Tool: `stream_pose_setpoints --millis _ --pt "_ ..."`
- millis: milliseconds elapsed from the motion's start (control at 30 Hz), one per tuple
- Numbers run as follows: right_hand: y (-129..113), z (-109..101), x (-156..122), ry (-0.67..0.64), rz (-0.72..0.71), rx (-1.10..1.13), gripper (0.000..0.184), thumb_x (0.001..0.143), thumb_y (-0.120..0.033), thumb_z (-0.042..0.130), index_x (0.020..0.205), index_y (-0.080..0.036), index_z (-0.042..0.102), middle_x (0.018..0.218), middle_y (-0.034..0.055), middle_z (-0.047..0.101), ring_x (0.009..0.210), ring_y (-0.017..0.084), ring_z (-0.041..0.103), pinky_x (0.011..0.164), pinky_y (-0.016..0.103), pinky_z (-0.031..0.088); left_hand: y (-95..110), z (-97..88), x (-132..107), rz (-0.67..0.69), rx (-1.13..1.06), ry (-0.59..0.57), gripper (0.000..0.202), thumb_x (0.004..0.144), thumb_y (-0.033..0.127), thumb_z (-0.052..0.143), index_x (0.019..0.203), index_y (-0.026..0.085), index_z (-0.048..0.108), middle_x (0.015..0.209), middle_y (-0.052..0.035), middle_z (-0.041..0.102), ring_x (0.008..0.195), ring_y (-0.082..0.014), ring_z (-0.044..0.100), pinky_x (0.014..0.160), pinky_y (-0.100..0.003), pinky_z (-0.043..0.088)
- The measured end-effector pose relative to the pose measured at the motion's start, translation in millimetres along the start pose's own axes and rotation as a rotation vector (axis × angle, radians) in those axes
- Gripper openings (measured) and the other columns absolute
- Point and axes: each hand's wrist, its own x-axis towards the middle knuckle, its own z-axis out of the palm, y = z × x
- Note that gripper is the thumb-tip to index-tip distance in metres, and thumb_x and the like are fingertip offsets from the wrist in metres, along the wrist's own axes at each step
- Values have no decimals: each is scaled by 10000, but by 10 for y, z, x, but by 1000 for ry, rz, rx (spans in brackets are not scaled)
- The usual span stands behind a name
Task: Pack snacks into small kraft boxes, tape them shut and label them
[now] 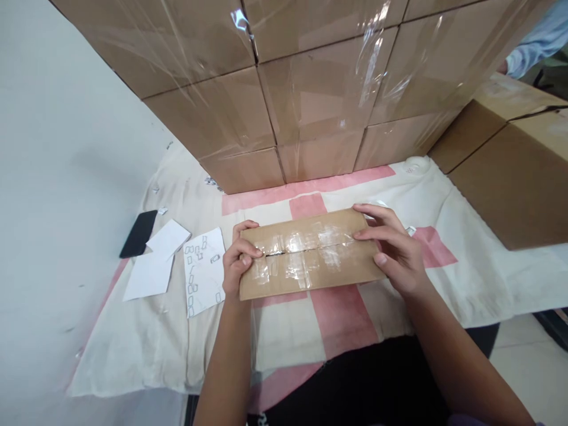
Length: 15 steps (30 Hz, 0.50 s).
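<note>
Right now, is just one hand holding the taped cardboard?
No, the left hand and right hand hold the taped cardboard at opposite ends.

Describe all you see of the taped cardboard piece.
The brown, oblong cardboard piece has a lengthwise seam, slightly parted near its left end. Clear, shiny tape crosses the seam. It slants in view over the pink-and-white cloth, the left hand gripping one end, the right hand the other. Its underside is hidden.

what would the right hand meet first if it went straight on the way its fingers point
The taped cardboard its fingers touch; beyond that, probably the left hand, though depth is unclear.
</note>
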Motion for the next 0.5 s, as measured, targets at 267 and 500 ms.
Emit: stream_pose_setpoints --millis 267,500 --pt "-46 -52 25 -81 13 -54 201 999 -326 508 1099 -313 682 1517 45 489 1412 334 455 1139 572 398 -1 -54 20 43 99 -61 274 823 455 704 679 223 731 1228 -111 624 1194 -341 532 1020 -501 384" --pt "-52 -71 42 -91 20 -55 214 1017 -289 494 1036 -274 707 1491 66 499 1352 303 505 1084 501 448 233 -272 49 93 414 -162 195 878 395 681 792 266 800 1351 -78 614 1279 -357 519 1037 -510 403"
